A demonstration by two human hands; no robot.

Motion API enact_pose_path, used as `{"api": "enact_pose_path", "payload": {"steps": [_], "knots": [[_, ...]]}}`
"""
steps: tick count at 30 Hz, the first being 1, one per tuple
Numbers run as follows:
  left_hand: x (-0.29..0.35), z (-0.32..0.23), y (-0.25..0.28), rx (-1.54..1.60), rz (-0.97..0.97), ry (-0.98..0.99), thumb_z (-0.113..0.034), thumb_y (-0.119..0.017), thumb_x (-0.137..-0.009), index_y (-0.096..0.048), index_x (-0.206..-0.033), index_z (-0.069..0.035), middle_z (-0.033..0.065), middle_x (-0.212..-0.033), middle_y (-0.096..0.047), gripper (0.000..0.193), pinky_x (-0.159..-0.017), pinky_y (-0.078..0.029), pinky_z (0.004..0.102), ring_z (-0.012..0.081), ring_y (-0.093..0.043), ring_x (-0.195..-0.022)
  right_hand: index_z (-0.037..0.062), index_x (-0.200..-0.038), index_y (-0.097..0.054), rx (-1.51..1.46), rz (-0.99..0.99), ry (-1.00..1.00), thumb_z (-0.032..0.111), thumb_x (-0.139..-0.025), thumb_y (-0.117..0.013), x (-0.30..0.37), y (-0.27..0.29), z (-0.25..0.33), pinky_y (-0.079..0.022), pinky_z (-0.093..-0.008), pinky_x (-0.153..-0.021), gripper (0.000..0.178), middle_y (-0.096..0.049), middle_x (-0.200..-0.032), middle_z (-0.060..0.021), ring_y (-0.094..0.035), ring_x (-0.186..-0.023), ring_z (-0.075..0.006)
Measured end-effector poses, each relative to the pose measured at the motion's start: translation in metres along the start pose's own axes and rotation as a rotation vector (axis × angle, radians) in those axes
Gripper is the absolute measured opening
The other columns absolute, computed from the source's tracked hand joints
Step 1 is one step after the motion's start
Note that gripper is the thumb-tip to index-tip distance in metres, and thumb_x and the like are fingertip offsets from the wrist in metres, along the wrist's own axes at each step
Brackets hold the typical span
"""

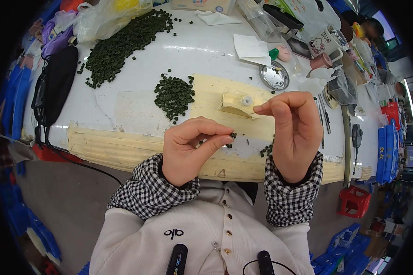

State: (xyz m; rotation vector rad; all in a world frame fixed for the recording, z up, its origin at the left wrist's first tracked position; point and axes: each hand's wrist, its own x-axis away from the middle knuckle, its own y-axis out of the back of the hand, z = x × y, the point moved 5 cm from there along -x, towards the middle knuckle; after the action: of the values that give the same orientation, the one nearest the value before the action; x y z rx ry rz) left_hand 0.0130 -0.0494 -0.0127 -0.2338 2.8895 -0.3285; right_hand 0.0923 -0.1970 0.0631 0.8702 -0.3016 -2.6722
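My left hand (190, 149) is raised over the near edge of the white table (137, 78), its thumb and forefinger pinching a small dark green bead (233, 135). My right hand (293, 130) is held up beside it, fingers pinched on a thin needle (251, 112) that points left. A small heap of dark green beads (173, 95) lies just beyond my left hand. A few loose beads (266, 150) lie below my right hand. A small clear spool (247, 101) sits on a tan block behind the needle.
A long spread of green beads (124, 43) runs toward the far left. A round metal lid (274, 75), a printed mug (323, 43), paper sheets (252, 48), plastic bags and a black pouch (57, 85) crowd the table. A red stool (353, 201) and blue crates stand on the right.
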Motion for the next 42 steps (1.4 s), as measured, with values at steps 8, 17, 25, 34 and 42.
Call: {"api": "enact_pose_path", "payload": {"steps": [8,17,25,34,42], "knots": [[0.0,0.0,0.001,0.017,-0.011,0.001,0.006,-0.068,-0.083,-0.068,-0.098,0.003,0.0101,-0.093,-0.067,0.016,-0.073,-0.049,0.0238,0.0128,-0.062,-0.084,0.0003,-0.088,-0.061,0.521,0.06,0.171,0.006,-0.083,-0.068,-0.011,-0.008,-0.02,-0.047,-0.0342,-0.061,0.01,-0.06,-0.079,-0.0113,-0.059,-0.069,-0.0279],[0.001,-0.006,0.004,-0.061,-0.06,-0.11,0.01,-0.063,-0.084,-0.065,-0.098,0.004,0.012,-0.095,-0.066,0.015,-0.077,-0.051,0.0255,0.0151,-0.063,-0.086,-0.0031,-0.105,-0.065,0.238,0.25,-0.08,-0.003,-0.085,-0.063,0.018,-0.005,0.013,-0.049,-0.027,-0.068,0.02,-0.063,-0.088,-0.0128,-0.061,-0.075,-0.0199],[0.002,-0.007,0.006,-0.13,-0.078,-0.189,0.008,-0.066,-0.082,-0.069,-0.098,0.002,0.0113,-0.092,-0.069,0.017,-0.072,-0.051,0.0256,0.0163,-0.065,-0.083,-0.0031,-0.118,-0.062,-0.204,0.278,-0.303,-0.003,-0.09,-0.057,0.047,-0.019,0.004,-0.05,-0.0264,-0.078,0.029,-0.066,-0.098,-0.0153,-0.064,-0.089,-0.0196],[0.0,-0.01,0.001,-0.113,-0.03,-0.159,0.012,-0.064,-0.082,-0.068,-0.098,0.003,0.0119,-0.091,-0.066,0.018,-0.073,-0.05,0.025,0.0147,-0.062,-0.082,-0.0005,-0.115,-0.066,0.002,0.345,-0.108,-0.005,-0.085,-0.062,0.043,-0.013,0.003,-0.051,-0.0259,-0.071,0.03,-0.066,-0.096,-0.0141,-0.064,-0.082,-0.0209],[0.0,0.0,0.002,-0.027,-0.004,-0.059,0.009,-0.065,-0.083,-0.069,-0.099,0.003,0.0109,-0.092,-0.068,0.017,-0.073,-0.049,0.0235,0.0137,-0.063,-0.084,0.0,-0.115,-0.066,0.069,0.379,0.035,-0.006,-0.082,-0.064,0.042,-0.01,-0.002,-0.051,-0.0274,-0.068,0.034,-0.066,-0.097,-0.0127,-0.063,-0.079,-0.0219]]}}
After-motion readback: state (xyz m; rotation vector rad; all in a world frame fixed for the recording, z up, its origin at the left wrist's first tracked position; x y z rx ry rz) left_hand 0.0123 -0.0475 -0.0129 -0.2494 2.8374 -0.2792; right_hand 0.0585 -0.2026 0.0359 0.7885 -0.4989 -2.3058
